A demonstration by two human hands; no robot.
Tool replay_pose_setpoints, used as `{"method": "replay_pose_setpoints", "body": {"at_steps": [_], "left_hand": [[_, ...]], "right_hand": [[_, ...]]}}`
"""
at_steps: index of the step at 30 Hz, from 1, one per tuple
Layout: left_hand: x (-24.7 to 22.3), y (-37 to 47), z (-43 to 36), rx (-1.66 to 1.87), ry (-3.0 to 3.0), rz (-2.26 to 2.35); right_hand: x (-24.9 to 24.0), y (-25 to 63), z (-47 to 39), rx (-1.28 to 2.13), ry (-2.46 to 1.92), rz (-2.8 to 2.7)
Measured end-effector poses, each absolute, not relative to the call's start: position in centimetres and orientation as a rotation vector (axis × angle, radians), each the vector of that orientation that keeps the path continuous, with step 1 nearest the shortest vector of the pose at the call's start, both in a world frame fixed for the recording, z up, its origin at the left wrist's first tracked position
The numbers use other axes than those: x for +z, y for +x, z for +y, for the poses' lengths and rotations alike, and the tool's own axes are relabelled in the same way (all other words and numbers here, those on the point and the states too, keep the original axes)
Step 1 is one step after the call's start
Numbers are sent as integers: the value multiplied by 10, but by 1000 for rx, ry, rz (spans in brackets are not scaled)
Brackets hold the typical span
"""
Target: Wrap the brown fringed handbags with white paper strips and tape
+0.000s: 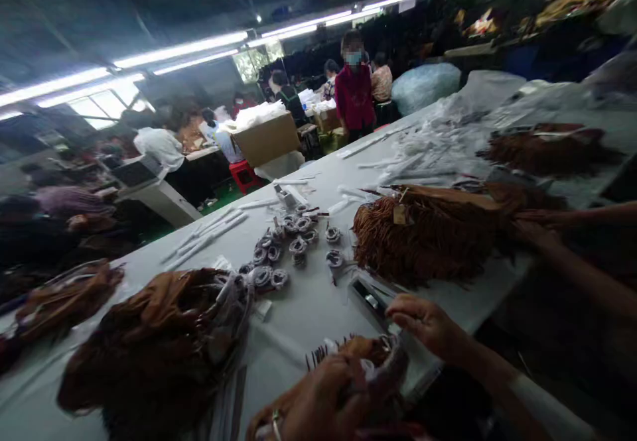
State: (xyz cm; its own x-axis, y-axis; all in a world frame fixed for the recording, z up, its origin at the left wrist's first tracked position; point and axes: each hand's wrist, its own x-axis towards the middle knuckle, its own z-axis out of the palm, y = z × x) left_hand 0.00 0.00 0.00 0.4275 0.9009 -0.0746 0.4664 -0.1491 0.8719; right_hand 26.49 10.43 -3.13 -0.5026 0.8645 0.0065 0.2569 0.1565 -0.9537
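Note:
In the head view my left hand (326,394) is closed on a brown fringed bag (283,404) at the bottom edge. A wrapped, rounded part of it, perhaps a handle, rises beside the fingers. To the right, my right hand (428,325) is raised over the table with thumb and fingers pinched together; what lies between them is too blurred to make out. Just beyond its fingertips lies a small dark open box (368,298) with something white in it.
Coiled wrapped straps (271,255) lie mid-table. Brown fringed bags (159,335) stand left, with another fringed bag (423,235) ahead on the right. Beside that one are a co-worker's hands (540,229). Plastic wrapping (438,136) covers the far end. A masked person (354,96) stands beyond the table.

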Motion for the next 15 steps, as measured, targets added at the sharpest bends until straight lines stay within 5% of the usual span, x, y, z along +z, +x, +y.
{"method": "replay_pose_setpoints", "body": {"at_steps": [4,15], "left_hand": [[-2,3,0,546,1816,1163],[-17,-2,-6,467,1872,1244]], "right_hand": [[5,223,71,1645,-692,-2078],[-5,194,56,1804,-941,-1923]]}}
